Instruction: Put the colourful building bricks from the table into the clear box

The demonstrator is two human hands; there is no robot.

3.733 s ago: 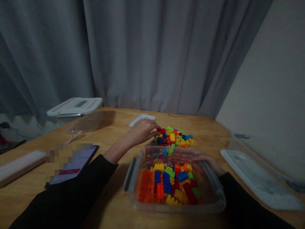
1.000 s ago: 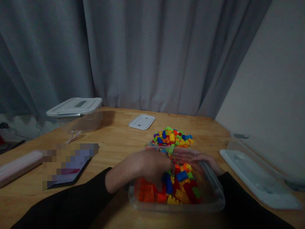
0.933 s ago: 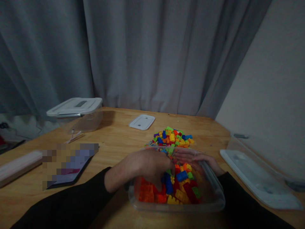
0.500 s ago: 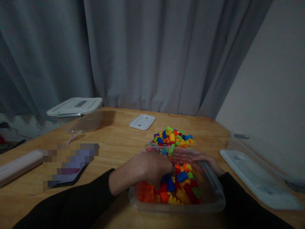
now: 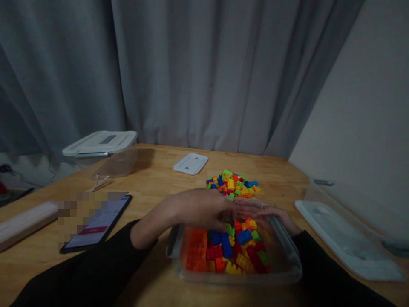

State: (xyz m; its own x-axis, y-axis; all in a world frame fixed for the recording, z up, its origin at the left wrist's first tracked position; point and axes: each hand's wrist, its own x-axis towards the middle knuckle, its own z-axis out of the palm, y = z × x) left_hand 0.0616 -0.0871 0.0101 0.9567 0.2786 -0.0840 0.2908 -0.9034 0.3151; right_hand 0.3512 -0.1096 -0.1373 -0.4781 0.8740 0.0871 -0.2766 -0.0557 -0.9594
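Note:
A clear plastic box (image 5: 236,279) with an open top stands on the table before me, holding a layer of toy building bricks (image 5: 244,236) in red, orange, blue, yellow and green. Over the box's far left part hovers my left hand (image 5: 200,209), its fingers bent down just above the bricks. Motion blurs those fingertips, so I cannot see whether a brick is between them. My right hand (image 5: 279,216) reaches around the far right corner, its fingers stretched flat along the far wall and seen through the plastic. Beyond the box lies a heap of smaller bricks (image 5: 233,184).
At the far left stands a lidded clear box (image 5: 124,160). A small white lid (image 5: 191,163) lies flat near the curtain. On the left are a tablet (image 5: 96,230), partly pixelated, and a long pale case (image 5: 28,219). Another clear container (image 5: 345,209) and a large white lid (image 5: 351,251) lie right.
My left hand has lifted out of the bricks, up and slightly away, uncovering red, orange and blue bricks on the left side. My right hand stays on the box.

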